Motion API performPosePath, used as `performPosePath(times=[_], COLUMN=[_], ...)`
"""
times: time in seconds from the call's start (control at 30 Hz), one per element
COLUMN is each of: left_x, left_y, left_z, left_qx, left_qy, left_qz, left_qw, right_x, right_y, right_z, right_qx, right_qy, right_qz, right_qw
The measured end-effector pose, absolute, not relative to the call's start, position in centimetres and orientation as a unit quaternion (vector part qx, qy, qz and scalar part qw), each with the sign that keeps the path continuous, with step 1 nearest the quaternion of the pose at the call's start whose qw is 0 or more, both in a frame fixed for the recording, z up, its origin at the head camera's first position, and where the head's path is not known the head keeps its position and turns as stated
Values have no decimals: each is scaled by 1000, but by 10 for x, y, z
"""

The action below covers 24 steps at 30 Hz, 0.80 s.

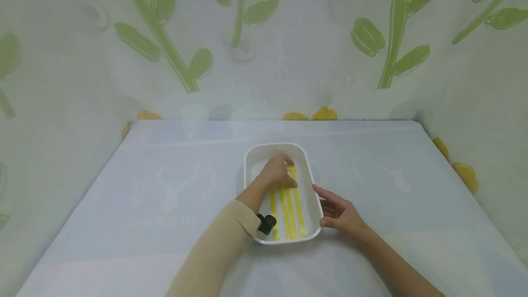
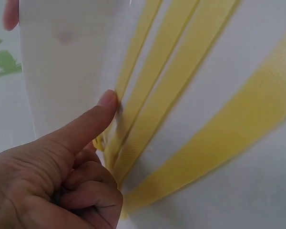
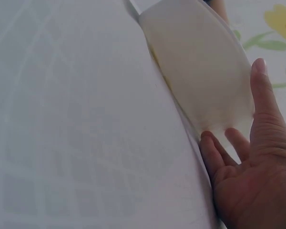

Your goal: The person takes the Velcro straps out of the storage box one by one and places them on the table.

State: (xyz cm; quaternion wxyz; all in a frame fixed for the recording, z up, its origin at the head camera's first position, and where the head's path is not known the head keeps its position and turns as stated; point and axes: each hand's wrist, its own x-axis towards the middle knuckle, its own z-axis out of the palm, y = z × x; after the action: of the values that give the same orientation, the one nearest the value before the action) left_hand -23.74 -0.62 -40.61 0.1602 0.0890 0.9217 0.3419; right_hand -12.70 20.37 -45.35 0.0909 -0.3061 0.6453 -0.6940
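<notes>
A white, rounded rectangular tray [image 1: 286, 243] sits on the table with several flat yellow strips [image 1: 290, 214] lying lengthwise on its floor. My left hand [image 1: 277, 172] reaches into it, over the far part of the strips. In the left wrist view its thumb [image 2: 107, 99] touches the edge of one yellow strip [image 2: 186, 57], the other fingers bent near the strips' far ends. Thumb and index finger stand apart in the head view. Beside the tray's right wall [image 3: 200, 71], my right hand [image 1: 342, 214] rests its thumb and fingertips against the outside, fingers spread.
A pale patterned cloth [image 1: 173, 223] covers the table. Behind it hangs a light curtain [image 1: 288, 72] printed with green leaves and yellow flowers, which also runs along both sides. A small black device [image 1: 267, 224] is on the left wrist, above the tray's near left corner.
</notes>
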Motion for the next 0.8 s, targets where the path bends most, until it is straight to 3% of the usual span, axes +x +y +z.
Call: performPosePath(times=[0.27, 0.6, 0.8], left_x=[-240, -242, -245], left_y=[-7, -4, -3], left_z=[-409, -402, -399], left_qx=[87, 57, 36], left_qy=[910, 827, 739], left_qz=[381, 547, 657], left_qw=[139, 117, 143], right_x=[-128, -125, -124], right_y=[203, 202, 202], right_z=[-454, -454, -451], right_qx=[-310, -275, -252], right_qy=[646, 681, 698], right_qz=[-692, -673, -664], right_qw=[88, 84, 92])
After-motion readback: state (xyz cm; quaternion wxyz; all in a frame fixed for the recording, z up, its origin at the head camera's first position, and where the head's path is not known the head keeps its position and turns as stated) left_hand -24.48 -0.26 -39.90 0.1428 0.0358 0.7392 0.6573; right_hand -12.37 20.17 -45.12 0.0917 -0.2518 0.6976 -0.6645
